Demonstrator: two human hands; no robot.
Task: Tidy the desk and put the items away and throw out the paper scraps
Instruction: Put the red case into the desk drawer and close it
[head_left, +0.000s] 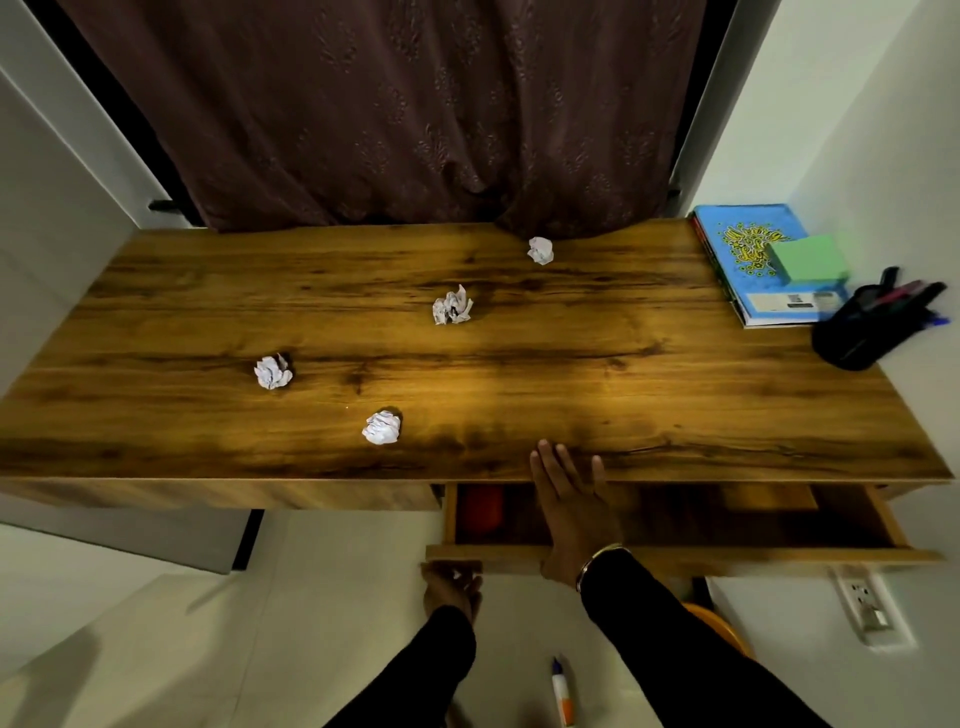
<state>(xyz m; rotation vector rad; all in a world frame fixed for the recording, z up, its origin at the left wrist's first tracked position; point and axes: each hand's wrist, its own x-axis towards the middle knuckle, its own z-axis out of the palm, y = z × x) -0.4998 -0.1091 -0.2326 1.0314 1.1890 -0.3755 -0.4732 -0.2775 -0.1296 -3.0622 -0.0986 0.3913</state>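
- Head view, desk: the wooden desk (649, 374) stood against a brown curtain (389, 104). Its top was bare except for scraps and a group of items at the right end.
- Head view, scraps: four crumpled paper balls lay well apart on the top, none yet thrown out: one near the back edge (540, 250), one at mid-desk (452, 306), one to the left (272, 372) and one near the front edge (382, 427).
- Head view, stored items: a blue book (748, 291) lay at the right rear with a green sticky-note block (808, 259) resting on it. A black pen holder (857, 332) with pens stood just beside the book. Judged: these had been gathered to one end to clear the working area.
- Head view, drawer: the drawer (675, 553) under the right half stood pulled out, with a reddish object (483, 512) dimly visible inside; its nature could not be told.
- Head view, right hand (571, 512): empty, fingers spread and extended, it reached over the open drawer with fingertips touching the desk's front edge. Judged: it was either bracing or heading for the nearest scrap.
- Head view, left hand (451, 587): it was at the drawer front's left corner, fingers curled beneath; whether it gripped the edge could not be told. Judged: placed there to work the drawer.
- Head view, floor: a glue stick or marker (562, 691) lay on the floor between the sleeves, still to be picked up.
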